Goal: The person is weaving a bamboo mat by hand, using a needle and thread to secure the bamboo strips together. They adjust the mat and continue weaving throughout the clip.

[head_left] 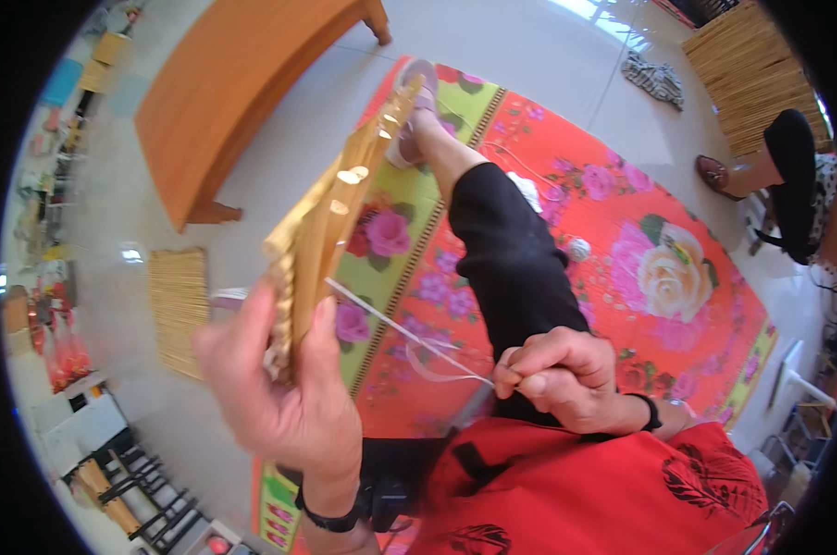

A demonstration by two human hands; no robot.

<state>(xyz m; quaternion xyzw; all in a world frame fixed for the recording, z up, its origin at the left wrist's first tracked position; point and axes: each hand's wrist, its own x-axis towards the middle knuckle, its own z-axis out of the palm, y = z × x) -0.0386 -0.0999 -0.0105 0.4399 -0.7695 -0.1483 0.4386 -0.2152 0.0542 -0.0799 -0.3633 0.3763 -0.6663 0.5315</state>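
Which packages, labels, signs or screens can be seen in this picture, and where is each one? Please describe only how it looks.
Red packages: far left by the wall, shiny bags, too blurred to tell more.
Yellow box-like thing: upper left on the floor, squarish, contents unclear.
No labels, signs or screens can be made out.

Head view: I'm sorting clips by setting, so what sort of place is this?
Probably a home or small workshop floor used for handcraft: a flowered red mat spread on pale tiles, stacks of woven straw mats, and a wooden bench.
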